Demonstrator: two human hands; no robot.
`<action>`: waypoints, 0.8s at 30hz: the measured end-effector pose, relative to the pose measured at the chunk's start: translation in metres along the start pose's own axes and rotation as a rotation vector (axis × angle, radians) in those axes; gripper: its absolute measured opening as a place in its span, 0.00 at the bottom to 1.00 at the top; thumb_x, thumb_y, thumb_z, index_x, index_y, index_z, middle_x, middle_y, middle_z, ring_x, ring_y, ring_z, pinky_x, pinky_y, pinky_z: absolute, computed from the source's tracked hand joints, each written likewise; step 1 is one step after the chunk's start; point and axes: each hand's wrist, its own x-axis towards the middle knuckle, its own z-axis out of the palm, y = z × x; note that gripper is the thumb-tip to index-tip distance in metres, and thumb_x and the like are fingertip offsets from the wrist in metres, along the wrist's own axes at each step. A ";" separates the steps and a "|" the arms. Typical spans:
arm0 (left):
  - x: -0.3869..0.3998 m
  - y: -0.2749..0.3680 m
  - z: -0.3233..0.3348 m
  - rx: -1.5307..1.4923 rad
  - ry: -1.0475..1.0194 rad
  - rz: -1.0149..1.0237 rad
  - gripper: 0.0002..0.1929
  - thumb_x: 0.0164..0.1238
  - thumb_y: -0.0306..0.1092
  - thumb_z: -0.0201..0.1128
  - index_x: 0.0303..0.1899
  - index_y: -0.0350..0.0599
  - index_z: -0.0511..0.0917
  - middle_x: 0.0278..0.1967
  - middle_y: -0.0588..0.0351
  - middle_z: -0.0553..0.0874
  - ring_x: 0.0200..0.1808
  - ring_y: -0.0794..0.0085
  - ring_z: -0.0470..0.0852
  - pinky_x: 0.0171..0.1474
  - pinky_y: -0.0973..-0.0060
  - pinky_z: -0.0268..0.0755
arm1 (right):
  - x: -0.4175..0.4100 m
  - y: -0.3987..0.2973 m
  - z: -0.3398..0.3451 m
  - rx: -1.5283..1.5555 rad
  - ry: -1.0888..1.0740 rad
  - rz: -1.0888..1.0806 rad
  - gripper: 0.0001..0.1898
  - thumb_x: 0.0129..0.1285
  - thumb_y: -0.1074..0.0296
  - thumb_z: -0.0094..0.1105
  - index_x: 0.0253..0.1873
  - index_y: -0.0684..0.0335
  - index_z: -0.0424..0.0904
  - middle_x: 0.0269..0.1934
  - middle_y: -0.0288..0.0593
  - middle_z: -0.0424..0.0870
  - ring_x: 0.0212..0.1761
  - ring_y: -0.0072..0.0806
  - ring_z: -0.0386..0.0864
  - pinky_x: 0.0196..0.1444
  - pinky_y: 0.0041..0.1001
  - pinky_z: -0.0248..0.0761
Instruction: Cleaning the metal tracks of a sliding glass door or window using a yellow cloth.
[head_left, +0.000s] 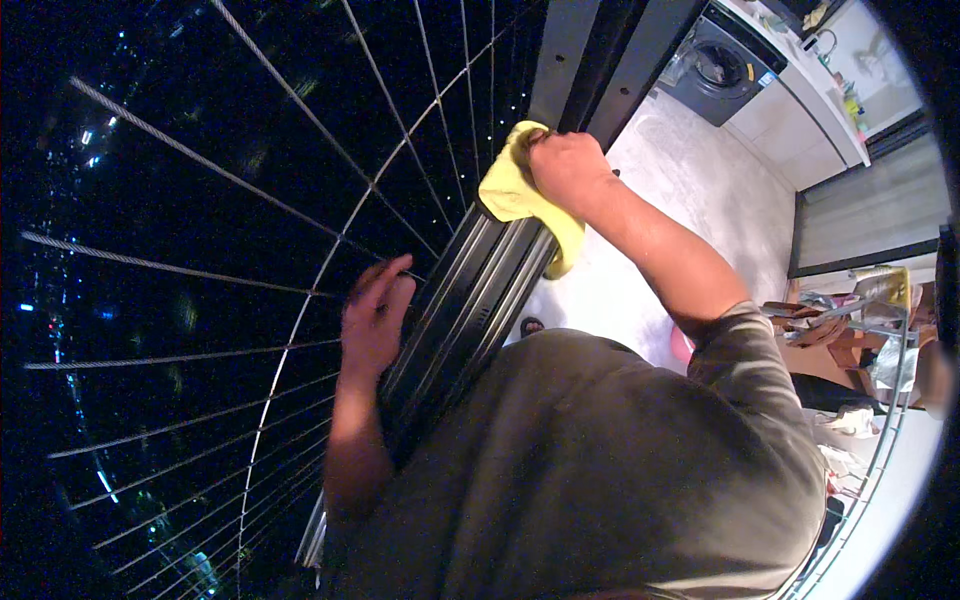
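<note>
My right hand (568, 166) grips a yellow cloth (510, 187), pressed onto the dark metal window sill track (480, 277) near the foot of an upright frame post (592, 67). One end of the cloth drapes down over the track's inner edge. On the outer side, my left hand (377, 319) is empty, its fingers apart and slightly bent. It is beside the track, near the steel safety cables (277, 285); whether it touches either I cannot tell.
A front-loading washing machine (720, 67) stands under a white counter (832, 97) at upper right. Pale floor (675, 172) lies inside. A metal drying rack (896, 360) with hung items is at the right. Beyond the cables are darkness and distant lights.
</note>
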 end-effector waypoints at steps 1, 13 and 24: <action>0.000 -0.002 0.001 0.012 0.007 0.021 0.17 0.79 0.36 0.69 0.64 0.49 0.86 0.57 0.49 0.89 0.56 0.63 0.88 0.59 0.69 0.79 | -0.004 -0.004 0.000 0.000 0.002 -0.003 0.15 0.70 0.66 0.58 0.54 0.71 0.82 0.38 0.54 0.93 0.43 0.47 0.93 0.47 0.43 0.86; -0.001 0.002 0.002 0.044 0.017 0.071 0.17 0.79 0.34 0.69 0.64 0.49 0.86 0.56 0.50 0.90 0.53 0.63 0.89 0.58 0.69 0.79 | -0.019 -0.008 0.009 0.073 0.120 -0.055 0.11 0.70 0.68 0.55 0.49 0.67 0.83 0.35 0.54 0.92 0.36 0.49 0.93 0.39 0.46 0.86; -0.001 0.003 0.003 -0.003 0.007 0.006 0.18 0.79 0.37 0.69 0.65 0.51 0.86 0.55 0.51 0.89 0.51 0.64 0.89 0.56 0.70 0.80 | 0.002 0.008 0.008 0.062 0.061 -0.006 0.15 0.74 0.65 0.54 0.59 0.62 0.80 0.37 0.51 0.93 0.38 0.49 0.92 0.42 0.45 0.85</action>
